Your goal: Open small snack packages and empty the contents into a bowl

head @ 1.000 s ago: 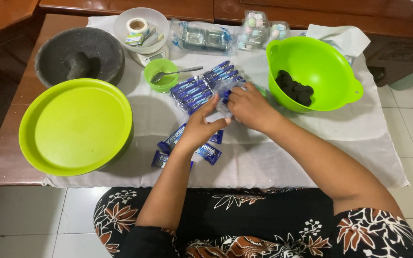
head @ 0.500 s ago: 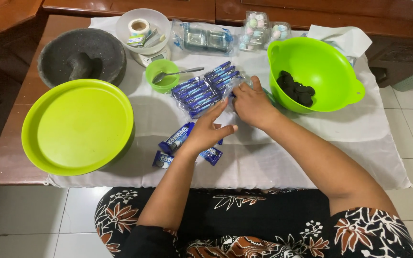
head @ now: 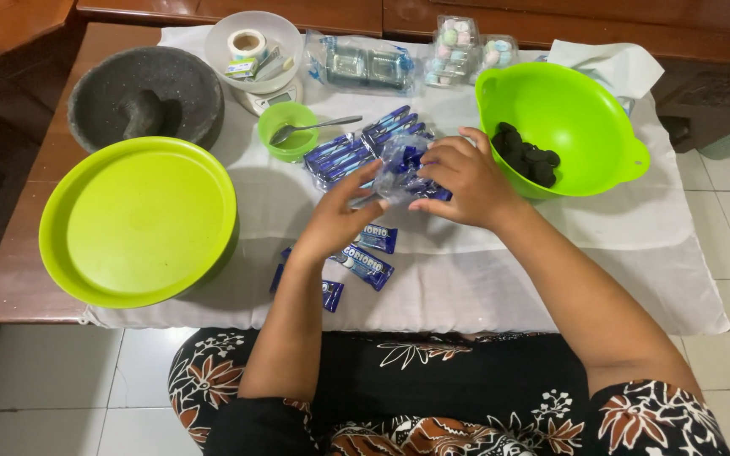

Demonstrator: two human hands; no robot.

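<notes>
My left hand (head: 341, 218) and my right hand (head: 460, 179) together grip a blue biscuit wrapper (head: 401, 165) above the white cloth (head: 500, 262). Behind the hands lies a row of several full blue biscuit packets (head: 356, 148). Empty-looking blue wrappers (head: 366, 264) lie on the cloth under my left wrist. Just right of my right hand stands a big green bowl (head: 589, 105) with dark round biscuits (head: 527, 156) in it.
A large lime-green lidded bowl (head: 138, 221) sits at front left, a stone mortar with pestle (head: 145, 97) behind it. A small green cup with a spoon (head: 291, 131), a white scale bowl holding tape (head: 251, 46), and clear candy packs (head: 458, 42) line the back.
Both hands have stayed on the blue wrapper near the green bowl; the fingers have shifted slightly on it. The view has drifted a little.
</notes>
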